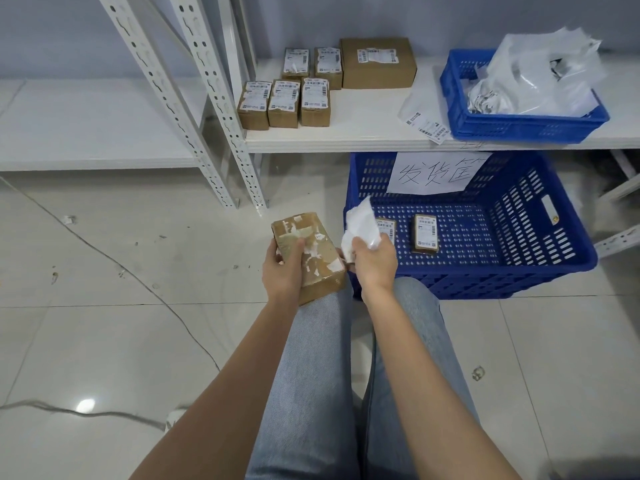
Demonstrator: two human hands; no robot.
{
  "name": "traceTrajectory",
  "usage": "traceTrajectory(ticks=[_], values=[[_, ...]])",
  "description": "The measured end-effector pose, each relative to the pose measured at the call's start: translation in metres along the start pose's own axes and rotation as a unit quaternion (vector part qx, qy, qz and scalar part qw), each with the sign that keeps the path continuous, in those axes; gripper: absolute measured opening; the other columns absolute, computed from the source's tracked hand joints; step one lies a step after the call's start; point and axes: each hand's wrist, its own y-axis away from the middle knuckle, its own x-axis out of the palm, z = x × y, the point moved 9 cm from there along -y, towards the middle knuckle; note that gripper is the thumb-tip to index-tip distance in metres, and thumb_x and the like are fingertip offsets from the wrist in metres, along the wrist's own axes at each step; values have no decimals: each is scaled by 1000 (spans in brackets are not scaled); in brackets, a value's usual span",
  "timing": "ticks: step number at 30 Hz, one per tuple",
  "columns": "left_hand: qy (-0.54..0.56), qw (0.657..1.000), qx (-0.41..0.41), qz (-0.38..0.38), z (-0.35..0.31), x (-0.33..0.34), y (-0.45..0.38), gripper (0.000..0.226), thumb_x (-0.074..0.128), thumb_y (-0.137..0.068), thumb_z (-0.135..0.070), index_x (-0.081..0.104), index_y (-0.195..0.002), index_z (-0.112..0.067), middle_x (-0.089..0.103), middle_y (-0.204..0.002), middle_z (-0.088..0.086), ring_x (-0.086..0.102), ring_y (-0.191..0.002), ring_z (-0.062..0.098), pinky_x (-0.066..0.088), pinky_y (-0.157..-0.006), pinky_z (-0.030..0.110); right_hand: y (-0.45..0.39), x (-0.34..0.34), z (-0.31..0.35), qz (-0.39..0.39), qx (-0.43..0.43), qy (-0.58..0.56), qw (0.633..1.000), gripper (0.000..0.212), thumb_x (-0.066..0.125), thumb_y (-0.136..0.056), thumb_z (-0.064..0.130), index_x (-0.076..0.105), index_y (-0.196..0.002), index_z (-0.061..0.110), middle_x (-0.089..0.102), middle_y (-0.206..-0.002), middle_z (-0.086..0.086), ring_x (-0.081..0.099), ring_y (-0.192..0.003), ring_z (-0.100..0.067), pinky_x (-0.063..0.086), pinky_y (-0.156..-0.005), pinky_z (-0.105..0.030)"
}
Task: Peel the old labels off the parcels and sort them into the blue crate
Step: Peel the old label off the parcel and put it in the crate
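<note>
While the left hand (284, 268) grips a brown parcel (310, 252) from its left side, thumb laid across the top face, the right hand (374, 263) pinches a crumpled white label (360, 225) just off the parcel's 3 o'clock edge. The parcel's top is scarred with torn white scraps of paper (most of its label is off), and it sits tilted above the person's left knee, at about the centre of the view.

At 3 o'clock from the hands stands the big blue crate (519, 271) on the floor, a handwritten paper sign (433, 173) hanging over its far wall. Two small labelled parcels (425, 234) lie flat on its bottom, near the left side; the peeled label partly hides the left one.

Towards 12 o'clock, on the white shelf (363, 133), six small labelled boxes (284, 103) stand clustered beside a larger carton (379, 64). At 1 o'clock a smaller blue basket (519, 126) holds a heap of discarded white wrappers and label paper, and a loose label strip (427, 124) lies on the shelf just beside its left wall.
</note>
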Motion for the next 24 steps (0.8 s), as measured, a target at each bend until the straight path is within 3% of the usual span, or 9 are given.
traceTrajectory(ticks=[3,7,14,18,20,24], values=[[12,1000,0,21,1,0,1,53,71,-86,-41,56,-136,-29,69,-119,1,69,-100,19,56,-93,42,-6,-11,4,-36,-10,-28,999,28,51,-94,13,47,-122,9,60,-109,-10,71,-80,-28,60,-71,-42],[25,999,25,36,-6,4,6,56,74,-86,-37,54,-138,-30,67,-122,-1,69,-101,17,56,-92,43,-3,-19,33,-77,-138,210,965,25,63,-91,17,51,-112,12,54,-114,-4,56,-87,-20,43,-70,-32],[37,997,51,49,-14,10,14,63,77,-82,-35,52,-140,-30,65,-125,-3,68,-106,17,58,-90,42,15,21,57,-5,-300,307,903,28,60,-87,3,58,-112,16,55,-113,-1,60,-94,-24,42,-70,-30],[30,997,59,47,-15,10,16,77,80,-72,-47,50,-142,-32,62,-129,-4,66,-111,18,58,-90,43,14,28,56,21,-286,338,896,33,58,-88,8,59,-121,14,60,-116,-5,59,-103,-25,51,-80,-38],[32,997,49,44,-14,10,17,89,79,-60,-59,50,-141,-35,60,-131,-5,65,-112,18,58,-89,43,11,26,52,27,-264,314,911,32,60,-89,10,61,-121,12,63,-114,-7,61,-102,-26,52,-80,-38],[44,997,50,41,-12,5,15,71,79,-78,-41,50,-141,-31,63,-128,-7,68,-105,14,58,-89,40,-1,17,39,48,-179,175,967,22,66,-86,13,64,-107,8,65,-96,-3,60,-88,-19,45,-66,-26]])
